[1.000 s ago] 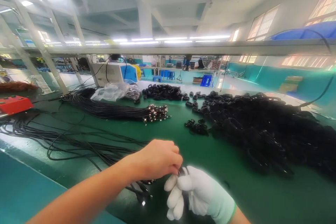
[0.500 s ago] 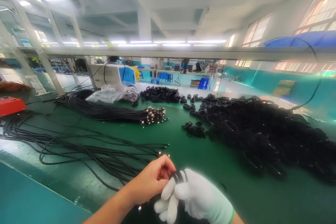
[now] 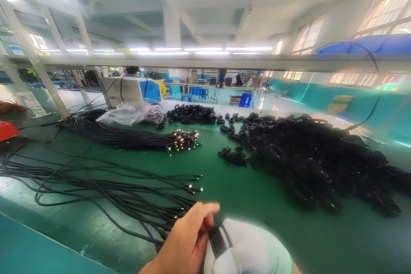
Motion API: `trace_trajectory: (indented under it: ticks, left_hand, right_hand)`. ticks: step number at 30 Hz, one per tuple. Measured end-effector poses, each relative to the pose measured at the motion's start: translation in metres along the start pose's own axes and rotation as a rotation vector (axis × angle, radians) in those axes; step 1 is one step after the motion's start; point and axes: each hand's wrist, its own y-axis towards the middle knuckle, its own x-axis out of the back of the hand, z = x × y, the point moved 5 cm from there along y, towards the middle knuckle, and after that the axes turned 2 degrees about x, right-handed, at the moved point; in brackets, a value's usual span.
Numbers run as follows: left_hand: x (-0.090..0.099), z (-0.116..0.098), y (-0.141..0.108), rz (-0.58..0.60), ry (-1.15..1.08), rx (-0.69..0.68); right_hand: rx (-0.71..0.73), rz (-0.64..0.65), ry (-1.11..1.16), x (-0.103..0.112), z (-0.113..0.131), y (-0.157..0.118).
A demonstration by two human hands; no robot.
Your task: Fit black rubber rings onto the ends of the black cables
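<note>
Low in the view, my right hand (image 3: 253,248), in a white glove, is closed around a small coil of black cable (image 3: 217,242) with several turns side by side. The lower edge of the picture cuts off its fingertips. My bare left hand (image 3: 189,235) presses against the coil's left side. Its index finger stretches out to the right above the coil while the other fingers curl in at the cable. Just left of that hand, loose black cables (image 3: 112,190) with small metal plug ends lie spread across the green bench top (image 3: 212,180).
A thick bundle of straight black cables (image 3: 128,135) lies farther back, beside a clear plastic bag (image 3: 125,113). A large heap of coiled black cables (image 3: 308,158) covers the right side. A white-and-blue box (image 3: 131,90) stands behind; a red object (image 3: 8,130) sits far left.
My left index finger has straightened out to the right over the coil. Both hands sit lower in the picture, and my gloved fingertips have dropped out of view. The camera has shifted slightly.
</note>
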Motion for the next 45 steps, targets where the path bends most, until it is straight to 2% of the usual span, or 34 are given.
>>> trace_trajectory:
  ticks: [3, 7, 14, 16, 21, 24, 26, 31, 36, 40, 45]
  left_hand:
    - [-0.001, -0.01, 0.005, 0.15, 0.04, -0.049]
    - [0.002, -0.011, 0.006, 0.089, 0.016, -0.131]
    - [0.008, -0.011, 0.012, 0.059, 0.008, -0.23]
    - [0.013, -0.014, 0.011, 0.059, 0.005, -0.216]
    - [0.021, -0.017, 0.009, 0.083, 0.003, -0.143]
    - [0.02, -0.018, 0.011, 0.143, 0.008, -0.111]
    - [0.019, -0.019, 0.013, 0.17, 0.001, -0.097]
    - [0.019, -0.014, 0.017, 0.133, -0.02, 0.015]
    - [0.019, -0.004, 0.022, 0.098, -0.048, 0.147]
    - [0.016, 0.012, 0.025, 0.092, -0.148, 0.379]
    - [0.008, 0.026, 0.03, 0.093, -0.293, 0.585]
  right_hand:
    - [-0.02, 0.041, -0.015, -0.001, -0.001, 0.001]
    - [-0.037, 0.08, -0.027, -0.008, 0.009, 0.002]
    - [-0.019, -0.094, -0.15, -0.029, 0.041, -0.01]
    - [-0.014, -0.17, -0.189, -0.026, 0.047, -0.02]
    - [-0.024, -0.363, -0.293, -0.004, 0.058, -0.045]
    - [0.004, -0.432, -0.388, -0.001, 0.064, -0.043]
    - [0.024, -0.414, -0.427, -0.006, 0.064, -0.034]
    - [0.031, -0.306, -0.38, -0.014, 0.058, -0.011]
    - [-0.006, -0.309, -0.243, -0.003, 0.037, 0.001]
    - [0.011, -0.224, 0.102, 0.004, 0.019, 0.007]
    - [0.036, -0.204, 0.185, 0.012, 0.012, 0.008]
